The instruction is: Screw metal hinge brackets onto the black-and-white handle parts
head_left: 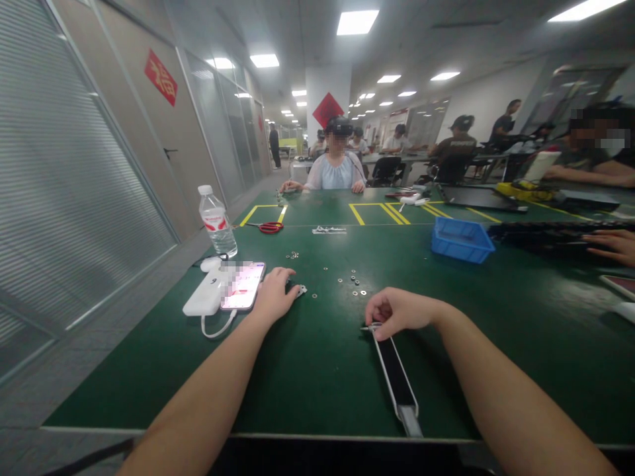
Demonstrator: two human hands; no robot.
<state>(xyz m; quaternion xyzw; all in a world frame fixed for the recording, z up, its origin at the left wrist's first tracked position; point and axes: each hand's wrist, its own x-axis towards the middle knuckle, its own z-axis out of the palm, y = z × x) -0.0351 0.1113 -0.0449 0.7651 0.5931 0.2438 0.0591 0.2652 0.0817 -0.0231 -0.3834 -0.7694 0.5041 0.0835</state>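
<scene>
My left hand [272, 294] lies low over the green table [307, 363], beside a phone. Its thumb and curved fingers close around a small silver metal part [301, 290], partly hidden by the hand. My right hand [404, 311] has curled fingers, and its thumb overlaps the upper end of a long black strip with white edges [397, 370]. A thin light-coloured tip [366, 328] pokes out below the fingers; what they pinch is hidden. Between the hands lie several small metal washers [355, 281], apart from both.
A phone [244, 285], white power bank [203, 291] and water bottle [218, 225] stand left. Farther back lie red-handled scissors [270, 227], thin metal pieces [329, 230] and a blue bin [461, 239]. A person [336, 168] sits opposite; another person's hand [612, 246] is at right.
</scene>
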